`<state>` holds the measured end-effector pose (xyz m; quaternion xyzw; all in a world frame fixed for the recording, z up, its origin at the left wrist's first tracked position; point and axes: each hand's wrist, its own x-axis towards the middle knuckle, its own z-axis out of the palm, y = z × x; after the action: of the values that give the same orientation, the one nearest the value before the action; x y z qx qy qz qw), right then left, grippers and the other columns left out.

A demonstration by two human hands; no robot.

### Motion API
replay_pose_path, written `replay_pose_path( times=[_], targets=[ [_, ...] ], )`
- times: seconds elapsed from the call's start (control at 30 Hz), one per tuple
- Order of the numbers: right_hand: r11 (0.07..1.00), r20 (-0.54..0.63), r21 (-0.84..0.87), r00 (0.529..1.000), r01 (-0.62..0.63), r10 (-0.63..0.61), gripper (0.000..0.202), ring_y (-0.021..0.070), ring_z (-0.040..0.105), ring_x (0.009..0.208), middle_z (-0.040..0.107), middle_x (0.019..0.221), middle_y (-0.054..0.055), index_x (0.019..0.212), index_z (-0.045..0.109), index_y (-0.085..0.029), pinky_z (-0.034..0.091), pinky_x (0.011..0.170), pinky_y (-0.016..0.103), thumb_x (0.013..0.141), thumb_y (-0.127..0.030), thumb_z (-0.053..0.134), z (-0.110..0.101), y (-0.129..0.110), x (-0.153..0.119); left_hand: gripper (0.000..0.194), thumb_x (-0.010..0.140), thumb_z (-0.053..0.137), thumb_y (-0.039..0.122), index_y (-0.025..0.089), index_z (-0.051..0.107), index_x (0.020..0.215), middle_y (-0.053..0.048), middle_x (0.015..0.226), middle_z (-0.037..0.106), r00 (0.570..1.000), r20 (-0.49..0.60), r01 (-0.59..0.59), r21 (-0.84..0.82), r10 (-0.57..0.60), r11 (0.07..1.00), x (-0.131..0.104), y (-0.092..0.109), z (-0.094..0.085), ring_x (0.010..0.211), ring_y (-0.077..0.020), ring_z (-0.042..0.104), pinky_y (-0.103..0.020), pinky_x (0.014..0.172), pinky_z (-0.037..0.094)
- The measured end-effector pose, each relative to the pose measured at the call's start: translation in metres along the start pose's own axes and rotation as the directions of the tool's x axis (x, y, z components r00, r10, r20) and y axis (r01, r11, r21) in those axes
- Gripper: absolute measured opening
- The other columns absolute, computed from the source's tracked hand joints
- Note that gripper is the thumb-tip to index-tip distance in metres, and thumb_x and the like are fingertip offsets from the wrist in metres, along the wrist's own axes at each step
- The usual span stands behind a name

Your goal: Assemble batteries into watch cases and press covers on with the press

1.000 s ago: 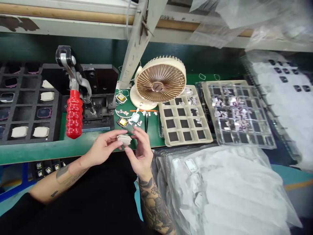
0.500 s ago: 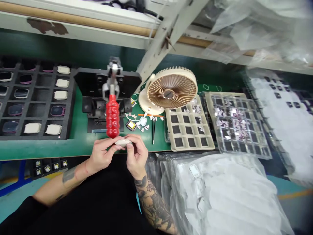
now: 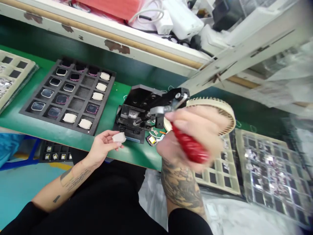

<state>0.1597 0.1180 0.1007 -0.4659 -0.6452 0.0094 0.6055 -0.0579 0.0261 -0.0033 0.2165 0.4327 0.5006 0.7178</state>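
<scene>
My left hand (image 3: pixel 101 143) pinches a white watch case (image 3: pixel 119 137) between thumb and fingers, just in front of the press. My right hand (image 3: pixel 193 133), smeared by motion, is wrapped round the red ribbed handle (image 3: pixel 190 145) of a black toggle clamp press (image 3: pixel 144 111). The handle tilts toward me and to the right. Left of the press lies a dark foam tray (image 3: pixel 80 93) with watch cases in many of its pockets, some white, others with dark glass. A small part with a yellow patch (image 3: pixel 152 140) rests right of the press base.
A cream fan (image 3: pixel 228 112) stands behind my right hand. Cream compartment trays (image 3: pixel 231 182) and a clear divided box (image 3: pixel 276 176) with small shiny pieces are at the right. A shelf (image 3: pixel 146 55) with chargers and cables runs above. Below the bench edge sits a black tray (image 3: pixel 55 151).
My right hand has left the watch case and gripped the red handle, which has swung right. My left hand keeps the case. The view has turned left.
</scene>
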Motion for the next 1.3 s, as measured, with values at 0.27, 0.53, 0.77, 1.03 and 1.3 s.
replay_pose_path(
  times=[0.27,0.53,0.77,1.03,1.3],
  targets=[
    [0.987,-0.138,0.024,0.978,0.160,-0.155,0.025,0.0228,0.074,0.091,0.073,0.099,0.005,0.126,0.076,-0.023,0.065,0.086,0.046,0.111,-0.026,0.056,-0.002,-0.023,-0.067,0.041,0.082,0.096,0.026,0.018,0.078,0.118,-0.010,0.113,0.079,0.972,0.123,-0.227,0.232,0.203,0.946,-0.003,0.005,-0.020,0.101,-0.0236,0.079,-0.030,0.080,0.065],
    [0.942,0.584,-0.332,0.794,0.042,0.170,0.049,0.0353,0.065,0.136,0.070,0.142,0.021,0.149,0.065,-0.016,0.057,0.118,0.059,0.104,-0.006,0.048,0.026,0.032,-0.161,0.033,0.099,0.079,0.020,0.023,0.076,0.132,-0.008,0.117,0.072,0.735,0.427,-0.632,0.714,0.528,0.302,-0.005,0.017,-0.034,0.083,-0.0148,0.065,-0.030,0.077,0.060],
    [0.955,0.485,-0.225,0.828,-0.192,0.280,0.040,0.0285,0.067,0.131,0.072,0.134,0.015,0.142,0.070,-0.021,0.059,0.116,0.050,0.110,-0.012,0.047,0.015,0.024,-0.153,0.035,0.107,0.071,0.026,0.024,0.072,0.142,-0.012,0.132,0.071,0.683,0.553,-0.620,0.784,0.478,-0.020,0.004,0.019,-0.024,0.107,-0.0244,0.077,-0.037,0.096,0.065],
    [0.941,0.373,-0.198,0.867,-0.273,0.330,0.052,0.0269,0.064,0.144,0.067,0.152,0.013,0.161,0.056,-0.028,0.060,0.120,0.052,0.112,-0.014,0.046,-0.048,0.006,-0.184,0.028,0.112,0.058,0.023,0.026,0.083,0.124,-0.011,0.107,0.078,0.820,0.541,-0.425,0.795,0.188,-0.433,0.054,0.003,0.026,0.078,-0.0231,0.079,-0.031,0.065,0.054],
    [0.971,0.383,-0.197,0.901,-0.133,0.201,0.058,0.0289,0.066,0.142,0.068,0.150,0.015,0.164,0.054,-0.027,0.062,0.116,0.054,0.109,-0.010,0.052,-0.041,0.005,-0.178,0.042,0.109,0.058,0.020,0.020,0.064,0.150,-0.019,0.152,0.067,0.815,0.562,-0.528,0.820,0.140,-0.220,0.024,0.013,0.029,0.107,-0.0271,0.081,-0.036,0.088,0.064]
  ],
)
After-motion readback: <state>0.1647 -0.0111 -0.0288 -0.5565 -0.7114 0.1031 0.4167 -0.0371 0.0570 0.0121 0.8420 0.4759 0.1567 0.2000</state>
